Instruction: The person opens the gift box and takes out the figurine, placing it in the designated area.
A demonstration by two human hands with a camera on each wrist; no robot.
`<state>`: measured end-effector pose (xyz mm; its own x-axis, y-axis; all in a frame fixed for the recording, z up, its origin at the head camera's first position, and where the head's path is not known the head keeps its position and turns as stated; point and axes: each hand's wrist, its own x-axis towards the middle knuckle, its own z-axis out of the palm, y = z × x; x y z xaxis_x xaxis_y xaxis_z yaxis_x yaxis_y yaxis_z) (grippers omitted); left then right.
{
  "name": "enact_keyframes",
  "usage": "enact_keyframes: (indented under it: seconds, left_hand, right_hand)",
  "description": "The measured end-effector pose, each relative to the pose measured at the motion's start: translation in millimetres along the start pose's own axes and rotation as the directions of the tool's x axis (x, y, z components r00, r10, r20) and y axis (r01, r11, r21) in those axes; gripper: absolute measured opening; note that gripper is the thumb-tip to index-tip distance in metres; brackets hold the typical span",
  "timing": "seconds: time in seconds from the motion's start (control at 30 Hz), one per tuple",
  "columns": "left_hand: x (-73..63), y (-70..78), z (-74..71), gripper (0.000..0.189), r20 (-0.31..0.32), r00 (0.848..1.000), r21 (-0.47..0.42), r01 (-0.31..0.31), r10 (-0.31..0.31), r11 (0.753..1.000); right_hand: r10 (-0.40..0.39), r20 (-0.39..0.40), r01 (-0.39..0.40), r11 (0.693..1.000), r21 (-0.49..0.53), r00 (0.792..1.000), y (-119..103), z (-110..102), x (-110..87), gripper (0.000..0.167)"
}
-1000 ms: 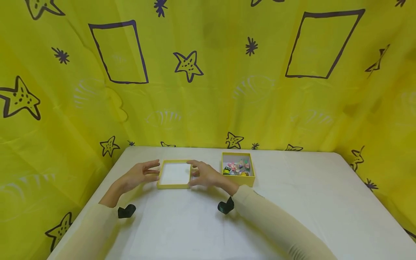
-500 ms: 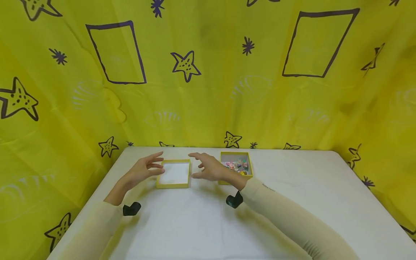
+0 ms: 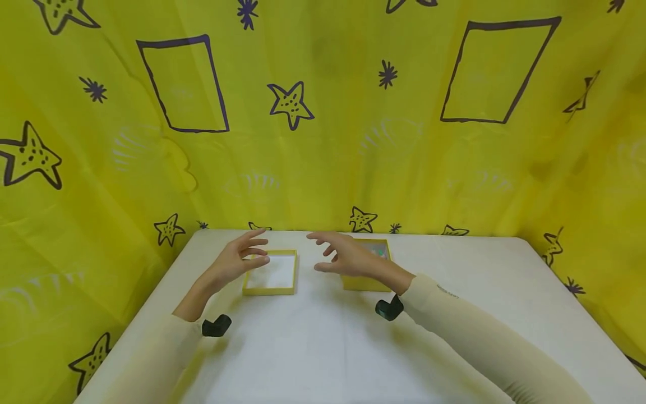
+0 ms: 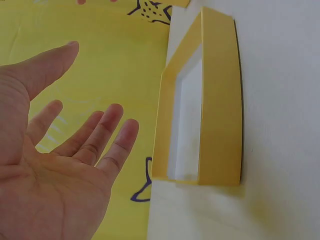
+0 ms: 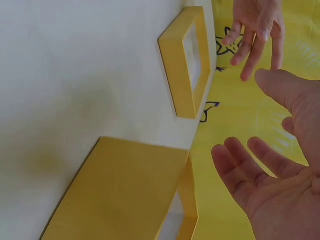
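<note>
A shallow yellow box lid point(image 3: 270, 291) with a white inside lies open side up on the table. My left hand point(image 3: 237, 261) hovers above its left part, fingers spread and relaxed, holding nothing; the left wrist view shows the palm beside the lid point(image 4: 220, 100). To the right stands a deeper yellow box point(image 3: 367, 283), its small colourful toys mostly hidden behind my right hand point(image 3: 348, 255). That hand is in the air in front of the box, fingers loosely extended with nothing in them. In the right wrist view the box point(image 5: 120, 190) sits below the hand.
A white cloth covers the table point(image 3: 313, 348). A yellow curtain point(image 3: 323, 168) with starfish drawings hangs behind the table's back edge and along both sides. Dark camera mounts point(image 3: 390, 308) stick out at both wrists.
Both hands have come away from the lid's sides and risen. The right hand has moved right, now overlapping the toy box; the left has shifted right over the lid. The lid stays in place.
</note>
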<state>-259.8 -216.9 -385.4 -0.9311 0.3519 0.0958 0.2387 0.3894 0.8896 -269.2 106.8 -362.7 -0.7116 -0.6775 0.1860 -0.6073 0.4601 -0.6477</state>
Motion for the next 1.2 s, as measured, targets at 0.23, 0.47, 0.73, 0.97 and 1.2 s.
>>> enact_keyframes:
  seconds: [0.23,0.47,0.73,0.97,1.2]
  left_hand:
    - [2.1,3.7,15.4,0.075,-0.002,1.0,-0.039,-0.022,0.022,0.999]
    - [7.3,8.2,28.5,0.073,-0.011,0.999,-0.065,-0.036,0.036,0.997]
    - [13.7,9.1,44.7,0.072,-0.014,0.998,-0.086,-0.057,0.056,0.995]
    - [18.1,13.6,56.4,0.07,0.007,0.998,-0.108,-0.064,0.065,0.992]
    - [24.2,14.3,69.0,0.069,0.02,0.999,-0.116,-0.048,0.051,0.992]
  right_hand:
    - [-0.056,-0.041,0.055,0.998,-0.022,0.998,9.8,-10.4,-14.8,0.068]
    - [-0.002,-0.041,0.001,1.0,-0.031,0.999,19.4,-27.3,-28.7,0.07]
    - [0.09,-0.005,-0.09,0.996,0.023,0.996,30.3,-39.8,-41.3,0.069]
    - [0.069,-0.013,-0.069,0.998,0.008,0.997,38.6,-46.8,-48.2,0.067]
    - [0.108,-0.004,-0.108,0.994,-0.001,0.994,44.2,-50.5,-54.6,0.067]
